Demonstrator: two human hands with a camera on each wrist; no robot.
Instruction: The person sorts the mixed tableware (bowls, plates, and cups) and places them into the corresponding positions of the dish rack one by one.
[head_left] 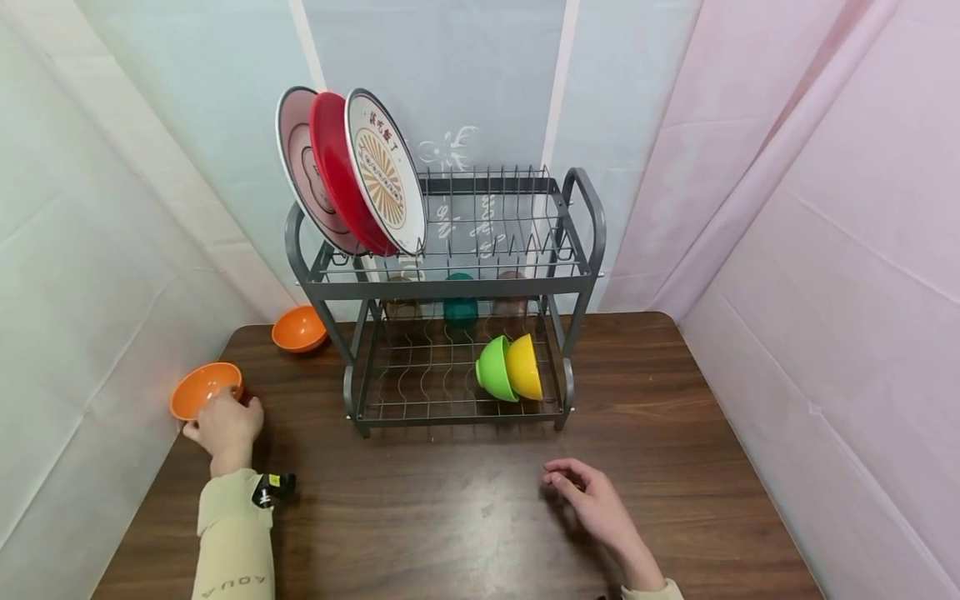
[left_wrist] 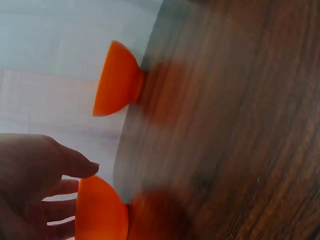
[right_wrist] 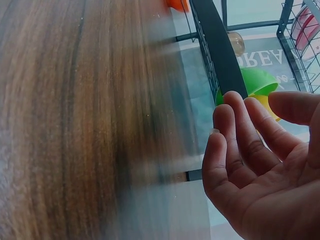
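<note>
My left hand [head_left: 227, 423] reaches over the near rim of an orange bowl [head_left: 197, 385] at the table's left edge. In the left wrist view the thumb [left_wrist: 82, 162] lies right at the rim of this bowl [left_wrist: 100, 212], and the other fingers extend across its mouth, their tips hidden by its wall. A second orange bowl [head_left: 299, 329] stands upright farther back. My right hand [head_left: 596, 507] hovers low over the table in front of the dish rack, fingers loosely bent and nothing in them.
A dark two-tier dish rack [head_left: 450, 289] stands at the back. Its top holds a red plate [head_left: 341, 171] between two patterned plates. Below, a green bowl [head_left: 495, 369] and a yellow bowl [head_left: 525, 367] sit on edge, with several cups [head_left: 460, 312] behind. White fabric walls [head_left: 817, 333] border the table.
</note>
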